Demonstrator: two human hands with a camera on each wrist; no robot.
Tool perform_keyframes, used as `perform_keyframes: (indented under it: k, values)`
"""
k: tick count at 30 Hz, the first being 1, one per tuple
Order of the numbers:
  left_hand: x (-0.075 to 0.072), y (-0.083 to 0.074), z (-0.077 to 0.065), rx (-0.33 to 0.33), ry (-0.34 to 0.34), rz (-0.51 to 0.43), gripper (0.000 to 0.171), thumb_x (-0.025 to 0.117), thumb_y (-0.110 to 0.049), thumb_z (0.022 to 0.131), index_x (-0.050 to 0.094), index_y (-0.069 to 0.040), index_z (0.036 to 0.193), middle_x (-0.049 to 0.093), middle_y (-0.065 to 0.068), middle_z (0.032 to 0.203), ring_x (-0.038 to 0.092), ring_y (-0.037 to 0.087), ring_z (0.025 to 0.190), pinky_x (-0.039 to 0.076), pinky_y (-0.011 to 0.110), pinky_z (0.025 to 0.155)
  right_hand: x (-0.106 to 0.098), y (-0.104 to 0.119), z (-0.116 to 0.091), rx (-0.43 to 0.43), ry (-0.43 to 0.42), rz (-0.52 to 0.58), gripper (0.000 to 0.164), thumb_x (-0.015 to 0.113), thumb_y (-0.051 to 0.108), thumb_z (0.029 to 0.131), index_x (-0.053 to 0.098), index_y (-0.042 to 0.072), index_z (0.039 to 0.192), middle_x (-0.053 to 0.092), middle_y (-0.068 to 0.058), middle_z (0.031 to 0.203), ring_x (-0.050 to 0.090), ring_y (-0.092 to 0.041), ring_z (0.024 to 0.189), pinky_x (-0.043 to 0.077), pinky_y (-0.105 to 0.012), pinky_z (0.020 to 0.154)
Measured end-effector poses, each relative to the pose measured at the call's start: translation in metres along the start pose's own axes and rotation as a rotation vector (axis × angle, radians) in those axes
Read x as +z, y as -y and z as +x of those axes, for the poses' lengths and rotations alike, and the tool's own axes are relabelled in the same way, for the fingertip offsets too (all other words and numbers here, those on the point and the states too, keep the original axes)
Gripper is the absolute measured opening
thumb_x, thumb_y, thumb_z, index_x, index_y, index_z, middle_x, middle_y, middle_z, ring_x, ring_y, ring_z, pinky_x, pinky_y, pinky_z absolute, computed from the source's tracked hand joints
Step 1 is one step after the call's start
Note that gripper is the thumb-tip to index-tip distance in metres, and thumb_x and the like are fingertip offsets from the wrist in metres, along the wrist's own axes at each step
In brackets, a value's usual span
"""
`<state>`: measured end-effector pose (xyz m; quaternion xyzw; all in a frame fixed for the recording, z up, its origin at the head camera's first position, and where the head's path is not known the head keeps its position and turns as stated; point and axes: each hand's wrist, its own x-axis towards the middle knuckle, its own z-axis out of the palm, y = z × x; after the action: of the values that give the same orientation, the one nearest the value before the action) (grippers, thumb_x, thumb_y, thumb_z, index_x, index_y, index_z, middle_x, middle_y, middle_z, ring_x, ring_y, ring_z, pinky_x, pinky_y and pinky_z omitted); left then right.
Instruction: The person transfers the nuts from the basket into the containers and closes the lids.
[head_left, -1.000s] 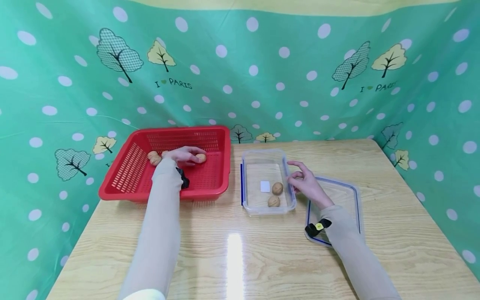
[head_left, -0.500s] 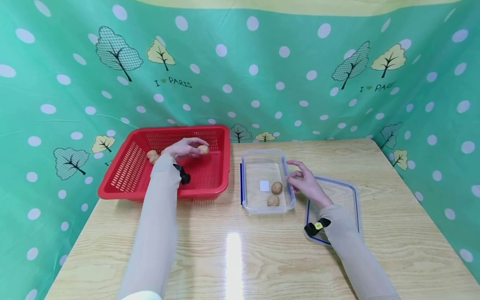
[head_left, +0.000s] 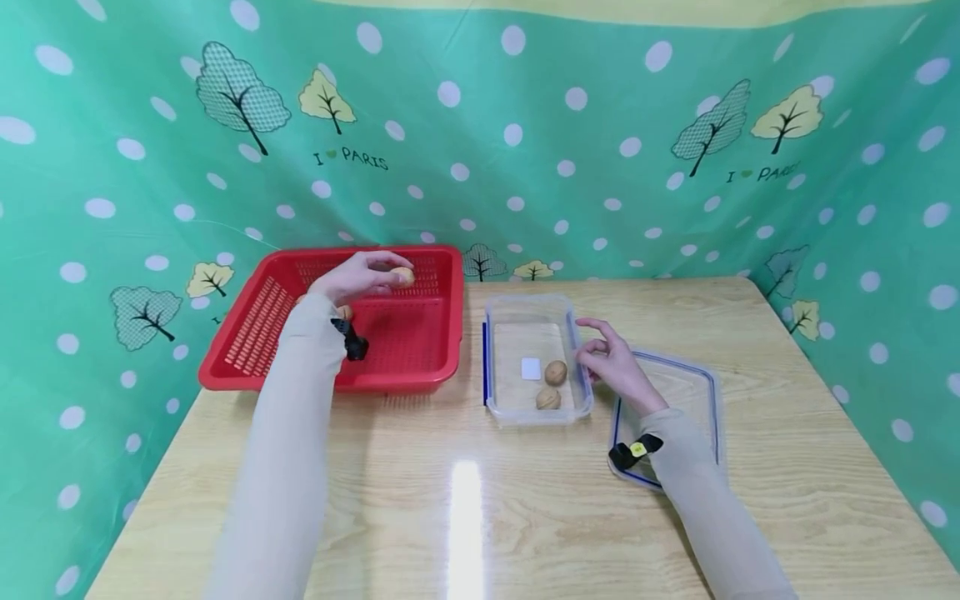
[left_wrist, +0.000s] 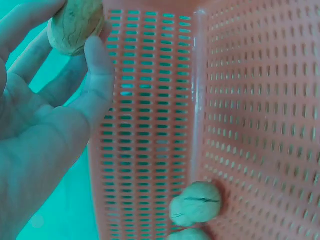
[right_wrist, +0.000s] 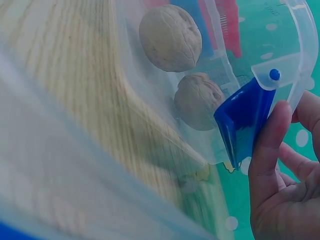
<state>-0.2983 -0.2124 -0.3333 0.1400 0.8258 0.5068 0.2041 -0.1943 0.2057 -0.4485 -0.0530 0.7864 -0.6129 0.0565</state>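
Note:
My left hand point(head_left: 362, 277) pinches a walnut point(head_left: 405, 276) between thumb and fingers, over the back part of the red basket point(head_left: 405, 380). Close up in the left wrist view, that walnut point(left_wrist: 76, 26) sits at the fingertips, above the basket's slotted wall. More walnuts point(left_wrist: 201, 202) lie in the basket, partly hidden by my arm in the head view. My right hand point(head_left: 611, 360) holds the right side of a clear plastic container point(head_left: 517, 343), its thumb against a blue latch point(right_wrist: 245, 120). Two walnuts point(head_left: 556, 372) lie inside the container, near its front right.
The container's clear lid point(head_left: 690, 396) with a blue seal lies on the wooden table point(head_left: 555, 517), partly under my right forearm. A green dotted cloth point(head_left: 525, 208) hangs behind the table and along its sides.
My left hand has lifted the walnut up from the basket's floor, toward the back wall. The right hand and the container have stayed in place.

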Motion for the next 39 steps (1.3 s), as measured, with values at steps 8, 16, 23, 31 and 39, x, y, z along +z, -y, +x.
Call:
perform_keyframes:
  k: [8,16,23,31,39]
  values:
    - [0.002,-0.013,-0.003,0.052,-0.008,0.125,0.04,0.066,-0.024,0.093,0.057,-0.009,0.13,0.058,0.013,0.122,0.056,0.03,0.108,0.043,0.046,0.098,-0.002,0.002,0.002,-0.011,-0.007,-0.003,0.056,0.056,0.0,0.093,0.037,0.008,0.145,0.058,-0.012,0.087,0.053,-0.012,0.06,0.048,-0.023,0.053]
    - [0.02,-0.017,-0.007,0.033,-0.043,0.085,0.042,0.065,-0.025,0.093,0.056,-0.009,0.13,0.058,0.012,0.122,0.054,0.03,0.109,0.044,0.044,0.095,0.001,0.0,0.001,-0.006,-0.002,0.001,0.055,0.056,0.0,0.093,0.037,0.008,0.145,0.057,-0.013,0.088,0.054,-0.013,0.061,0.049,-0.024,0.053]
    - [0.036,-0.019,-0.01,0.103,-0.057,0.011,0.037,0.064,-0.018,0.094,0.057,-0.005,0.128,0.059,0.014,0.122,0.054,0.034,0.111,0.046,0.046,0.095,0.001,0.0,-0.002,-0.005,-0.007,0.019,0.055,0.056,0.0,0.094,0.037,0.008,0.145,0.057,-0.013,0.088,0.053,-0.012,0.061,0.048,-0.024,0.053]
    - [0.048,-0.022,-0.023,0.149,-0.032,0.069,0.036,0.065,-0.021,0.093,0.059,-0.009,0.127,0.063,0.01,0.117,0.059,0.028,0.102,0.049,0.041,0.088,0.003,0.002,-0.003,0.002,-0.016,0.001,0.056,0.057,0.001,0.093,0.038,0.01,0.144,0.058,-0.013,0.089,0.054,-0.013,0.061,0.049,-0.025,0.054]
    - [0.056,-0.016,-0.033,0.131,0.003,0.06,0.037,0.066,-0.023,0.093,0.059,-0.009,0.127,0.063,0.01,0.116,0.057,0.03,0.105,0.049,0.038,0.087,0.002,0.0,0.0,-0.005,-0.013,0.011,0.055,0.056,0.002,0.093,0.038,0.01,0.145,0.058,-0.012,0.088,0.054,-0.012,0.061,0.049,-0.026,0.054]
